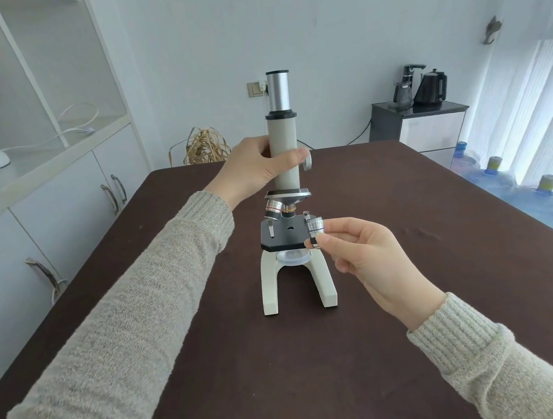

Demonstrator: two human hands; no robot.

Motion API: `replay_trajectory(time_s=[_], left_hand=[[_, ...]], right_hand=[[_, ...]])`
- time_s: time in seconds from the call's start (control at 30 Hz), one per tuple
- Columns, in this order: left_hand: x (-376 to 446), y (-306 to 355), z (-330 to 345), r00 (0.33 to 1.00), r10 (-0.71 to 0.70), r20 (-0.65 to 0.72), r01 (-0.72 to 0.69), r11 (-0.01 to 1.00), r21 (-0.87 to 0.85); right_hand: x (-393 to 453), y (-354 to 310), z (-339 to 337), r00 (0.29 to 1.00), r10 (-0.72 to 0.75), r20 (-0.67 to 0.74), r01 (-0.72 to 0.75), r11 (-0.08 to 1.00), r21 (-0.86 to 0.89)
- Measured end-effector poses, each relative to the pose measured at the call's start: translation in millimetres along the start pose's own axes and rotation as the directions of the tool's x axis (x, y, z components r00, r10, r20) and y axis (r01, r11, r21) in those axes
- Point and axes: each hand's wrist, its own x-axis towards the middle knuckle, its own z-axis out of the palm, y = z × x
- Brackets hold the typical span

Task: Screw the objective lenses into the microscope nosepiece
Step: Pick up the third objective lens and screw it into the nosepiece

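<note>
Left grip [256, 166] wraps microscope tube [285, 160] | right grip [369, 253] pinches objective lens [315, 230]

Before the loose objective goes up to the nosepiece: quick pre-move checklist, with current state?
1. Microscope steadied: ok. The left hand grips the body tube.
2. Lens in hand: ok. The right hand pinches the loose objective between its fingertips.
3. Lens clear of the stage: cannot tell. It overlaps the stage's right edge in this view.
4. Free port on the nosepiece: cannot tell. A mounted objective sits at its left and a brass-ringed one near the middle; no empty hole shows.
5. Thread end facing up: cannot tell, too small.
6. Base flat on the table: ok.
</note>
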Motion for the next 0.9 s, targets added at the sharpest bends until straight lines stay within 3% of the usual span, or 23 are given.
replay_trajectory(time_s=[0.9], left_hand=[[4, 2, -4, 1.0, -0.005, 0.013, 0.004, 0.998, 0.058]], right_hand=[[23, -22, 9, 0.999, -0.011, -0.041, 0.006, 0.992, -0.123]])
